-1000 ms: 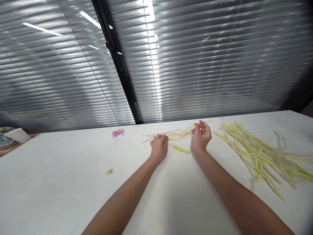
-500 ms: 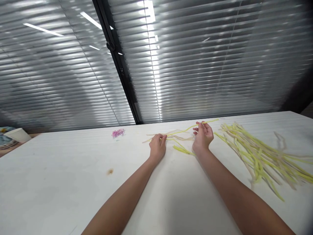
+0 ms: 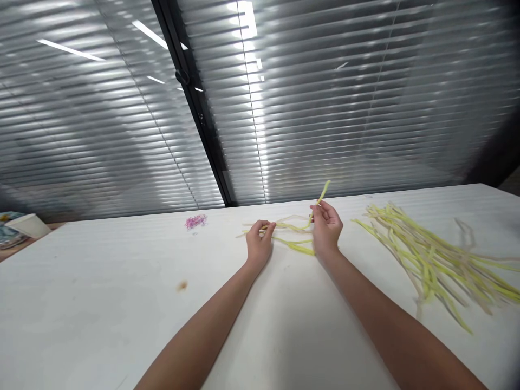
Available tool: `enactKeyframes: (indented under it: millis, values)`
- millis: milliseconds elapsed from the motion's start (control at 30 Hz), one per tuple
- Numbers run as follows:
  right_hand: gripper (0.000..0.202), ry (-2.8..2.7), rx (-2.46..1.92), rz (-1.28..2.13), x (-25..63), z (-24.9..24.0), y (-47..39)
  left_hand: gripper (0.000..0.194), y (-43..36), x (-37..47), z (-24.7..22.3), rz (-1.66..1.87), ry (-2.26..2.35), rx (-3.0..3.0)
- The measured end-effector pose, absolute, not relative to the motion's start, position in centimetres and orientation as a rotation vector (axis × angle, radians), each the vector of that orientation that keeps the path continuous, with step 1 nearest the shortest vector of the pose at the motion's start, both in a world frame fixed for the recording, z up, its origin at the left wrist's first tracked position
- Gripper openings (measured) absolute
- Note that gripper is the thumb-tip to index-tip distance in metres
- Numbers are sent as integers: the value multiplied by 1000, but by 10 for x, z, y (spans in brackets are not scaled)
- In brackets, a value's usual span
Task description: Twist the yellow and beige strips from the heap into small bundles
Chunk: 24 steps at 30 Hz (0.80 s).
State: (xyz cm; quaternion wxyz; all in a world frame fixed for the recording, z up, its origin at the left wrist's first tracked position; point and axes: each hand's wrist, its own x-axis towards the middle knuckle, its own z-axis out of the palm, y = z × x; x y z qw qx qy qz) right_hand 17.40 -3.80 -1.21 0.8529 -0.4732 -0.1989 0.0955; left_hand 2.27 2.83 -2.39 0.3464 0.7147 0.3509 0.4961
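Strands [image 3: 324,191] span left hand [image 3: 259,245] and right hand [image 3: 327,232], one pile [image 3: 431,265] nearby.

Has a white bench [image 3: 122,314] with a pink-purple scribble [image 3: 196,221] close to the far edge, left of its middle, and a small brown stain [image 3: 182,285] farther in from that edge. Past the far-left corner, shows a brown wooden surface [image 3: 22,249] bearing a blue patterned item [image 3: 8,233], too cut off to tell, with a white cup-like object [image 3: 29,225] tilted beside it. Beyond the far edge, shows grey slatted blinds [image 3: 345,108] spanning the view, crossed by a slanting black frame bar [image 3: 203,114], with bright white light streaks [image 3: 71,50] at upper left.
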Motion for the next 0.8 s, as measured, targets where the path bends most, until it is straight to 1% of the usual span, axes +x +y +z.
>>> enactKeyframes:
  millis: [100, 233, 333, 567, 800]
  values:
    - [37, -642, -1126, 228, 165, -19, -39, 24, 27, 25, -21, 1245, 807, 1650]
    - [25, -1161, -1262, 129, 156, -23, -46, 24, 28, 26, -18, 1204, 698, 1418]
    - [25, -1443, -1274, 87, 152, -23, -50, 24, 28, 25, -17, 1174, 642, 1356]
    - [28, -1532, -1422, 64, 152, -20, -54, 22, 27, 24, -17, 1157, 593, 1332]
    - [31, -1665, -1581, -83, 151, -22, -57, 25, 26, 24, -16, 1152, 632, 1313]
